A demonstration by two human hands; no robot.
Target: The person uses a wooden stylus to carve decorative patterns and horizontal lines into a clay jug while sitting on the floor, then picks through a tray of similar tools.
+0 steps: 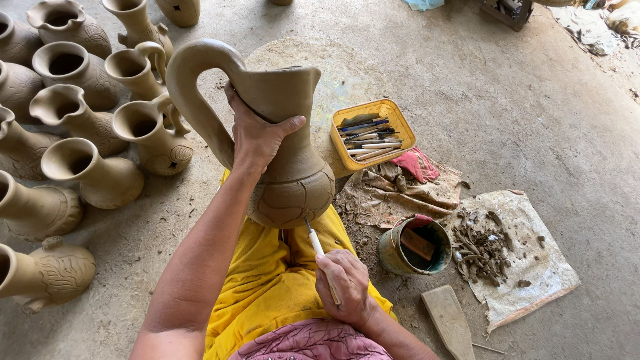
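My left hand [257, 137] grips the neck of a raw clay jug [293, 187] with a big looped handle, holding it upright over my lap on yellow cloth [270, 280]. My right hand [347, 283] holds a thin carving tool [315, 243] with a pale handle. Its tip touches the jug's rounded lower belly, where carved lines show.
Several unfired clay jugs [100, 173] crowd the floor at the left. A yellow tray [347, 157] of tools sits right of the jug, with a pink rag [415, 164], a small bucket [400, 257], a cloth with clay scraps [533, 267] and a wooden paddle [450, 320].
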